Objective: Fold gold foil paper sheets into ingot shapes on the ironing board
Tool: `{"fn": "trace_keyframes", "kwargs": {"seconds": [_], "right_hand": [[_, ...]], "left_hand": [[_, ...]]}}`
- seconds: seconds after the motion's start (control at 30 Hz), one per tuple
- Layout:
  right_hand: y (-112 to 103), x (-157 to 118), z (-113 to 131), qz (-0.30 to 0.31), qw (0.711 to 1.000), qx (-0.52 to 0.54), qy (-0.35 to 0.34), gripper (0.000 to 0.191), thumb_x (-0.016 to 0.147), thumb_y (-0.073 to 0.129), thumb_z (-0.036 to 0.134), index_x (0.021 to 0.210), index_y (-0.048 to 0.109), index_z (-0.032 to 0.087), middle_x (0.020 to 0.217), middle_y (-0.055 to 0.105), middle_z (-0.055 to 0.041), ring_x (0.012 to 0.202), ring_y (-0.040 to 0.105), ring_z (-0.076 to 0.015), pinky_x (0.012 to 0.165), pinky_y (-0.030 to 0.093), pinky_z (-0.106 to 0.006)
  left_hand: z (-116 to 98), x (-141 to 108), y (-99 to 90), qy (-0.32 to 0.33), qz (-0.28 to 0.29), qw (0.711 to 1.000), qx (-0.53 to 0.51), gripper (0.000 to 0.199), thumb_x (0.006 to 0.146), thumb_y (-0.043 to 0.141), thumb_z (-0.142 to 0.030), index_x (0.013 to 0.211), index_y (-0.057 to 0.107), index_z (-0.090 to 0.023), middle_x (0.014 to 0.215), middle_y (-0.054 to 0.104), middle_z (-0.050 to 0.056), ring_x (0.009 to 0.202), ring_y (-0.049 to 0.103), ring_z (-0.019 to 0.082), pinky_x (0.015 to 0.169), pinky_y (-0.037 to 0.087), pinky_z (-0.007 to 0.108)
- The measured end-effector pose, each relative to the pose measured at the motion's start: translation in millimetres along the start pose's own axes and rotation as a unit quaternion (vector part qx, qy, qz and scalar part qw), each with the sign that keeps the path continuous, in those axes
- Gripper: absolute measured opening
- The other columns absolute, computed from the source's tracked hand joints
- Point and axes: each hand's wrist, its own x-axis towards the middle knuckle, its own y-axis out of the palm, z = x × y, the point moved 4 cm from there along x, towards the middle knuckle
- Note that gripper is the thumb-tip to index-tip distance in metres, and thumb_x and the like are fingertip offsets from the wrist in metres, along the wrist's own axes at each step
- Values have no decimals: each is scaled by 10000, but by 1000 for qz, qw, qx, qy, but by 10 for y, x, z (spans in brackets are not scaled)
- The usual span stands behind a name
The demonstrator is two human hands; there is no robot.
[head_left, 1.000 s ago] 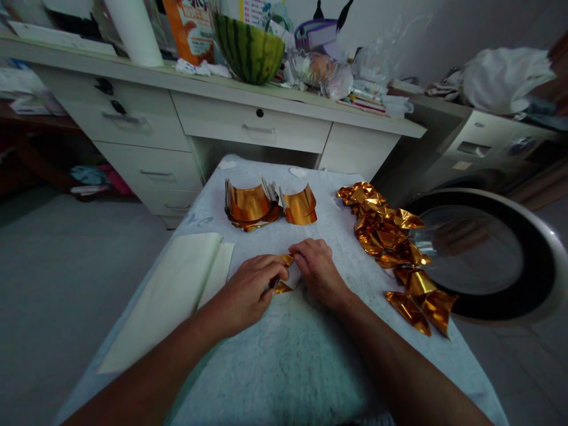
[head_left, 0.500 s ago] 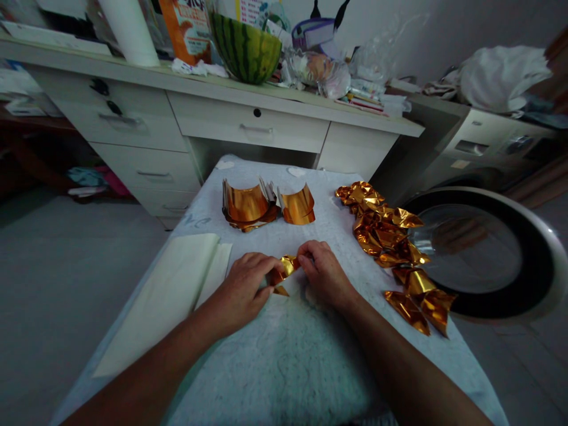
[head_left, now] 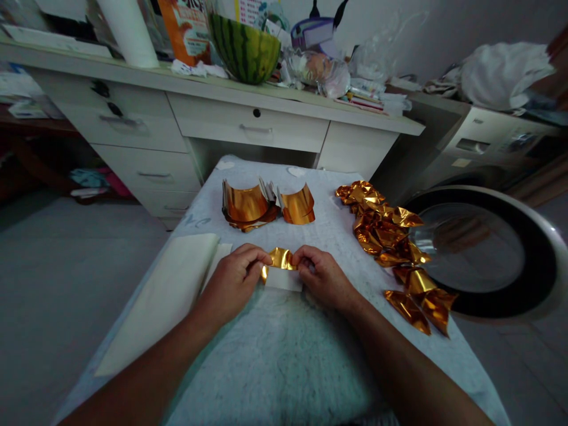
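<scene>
We are holding the gold foil between our fingertips — left hand pinching its left end, right hand its right.

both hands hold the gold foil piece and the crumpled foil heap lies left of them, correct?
The side is wrong: the crumpled foil heap lies right of the left hand and right hand, as the head view shows; they hold the gold foil piece.
</scene>
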Motion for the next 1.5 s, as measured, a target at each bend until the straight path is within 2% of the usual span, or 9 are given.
{"fn": "trace_keyframes", "kwargs": {"seconds": [0.2,0.33,0.57,0.67,0.77,0.87,1.0,1.2,1.5], "right_hand": [[11,-16,31,24,995,-93,-39,211,792,520,33,857,633,199,797,619,5,810,542,-159,767,394,-285],[13,-18,44,32,992,-115,-34,186,805,538,45,857,633,196,802,628,1,814,542,-165,776,384,-299],[25,-19,53,24,992,-116,-36,165,803,564,44,832,621,196,781,620,6,802,538,-160,776,378,-299],[42,-27,45,24,989,-144,-36,147,819,571,63,862,620,195,797,619,0,822,525,-171,801,371,-318],[70,-35,36,30,981,-188,-38,126,824,593,92,896,624,191,859,612,-26,871,506,-196,815,362,-344],[79,-44,30,27,977,-209,-39,140,815,607,98,919,635,188,957,580,-59,936,488,-217,835,362,-363],[54,-60,52,36,978,-197,-56,157,801,634,116,941,624,188,1036,553,-65,965,469,-218,857,368,-367],[11,-94,97,88,973,-197,-80,281,771,720,291,993,580,193,1041,543,-56,962,441,-229,859,365,-384],[2,-97,106,105,970,-207,-72,314,712,657,171,1017,587,193,1074,538,-63,977,442,-234,876,357,-386]], "left_hand": [[-5,5,55,35,16,996,82,219,880,446,-105,926,637,-202,963,642,44,935,614,200,839,481,353],[8,11,87,37,28,992,119,218,891,442,-103,938,639,-187,968,637,64,951,605,226,845,485,379],[3,-2,85,43,11,991,125,212,893,448,-100,925,624,-214,964,622,37,917,616,189,823,498,333],[30,2,115,29,29,987,155,218,886,457,-81,929,633,-202,957,623,41,908,612,194,815,498,341],[46,13,155,27,51,976,210,200,881,489,-70,919,653,-177,940,627,57,917,585,224,836,490,379],[34,17,172,41,42,968,243,173,893,516,-92,928,671,-160,977,624,74,931,559,245,859,482,414],[29,-2,204,44,53,970,233,205,898,488,-64,937,669,-151,964,610,70,912,561,229,844,497,390],[6,-28,259,60,79,966,240,277,891,440,-20,984,654,-170,945,607,54,922,564,223,836,504,377],[-38,-42,276,53,85,963,250,183,897,487,-60,955,639,-143,946,584,73,913,546,238,850,491,403]]}}
